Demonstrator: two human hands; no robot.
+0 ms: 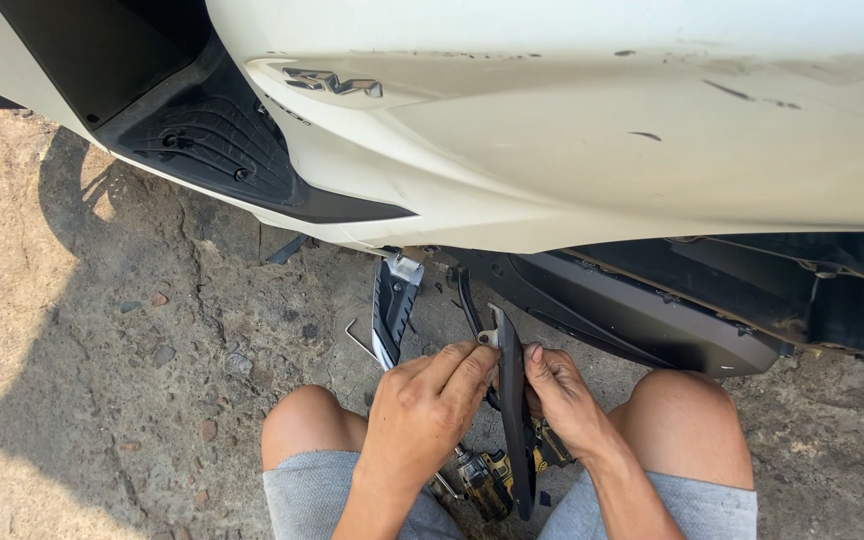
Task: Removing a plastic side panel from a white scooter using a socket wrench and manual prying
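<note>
- Black plastic strip (514, 410): long, narrow and slightly curved, it stands on edge between my knees and runs from my fingertips down towards the shorts (352, 495).
- Its upper end sits just below the scooter (572, 140), near the dark underside panel (642, 320).
- My left hand (427, 405) comes in from below, palm down, fingers curled and pinched on the strip's upper left side.
- My right hand (560, 395) mirrors it on the other side, fingers bent, tips pressed to the strip's top edge; both hands have hold of the same piece.
- A yellow-and-black drill (487, 480) lies on the ground just under my hands, partly hidden by them.
- A folded-out footrest (392, 305) hangs just left of the left hand, close but not touching.
- A thin bent rod (357, 338) lies beside the footrest.
- Room: the scooter's white body closes off the top, my knees box in both sides; the rough ground (122, 330) lies open to the left.
</note>
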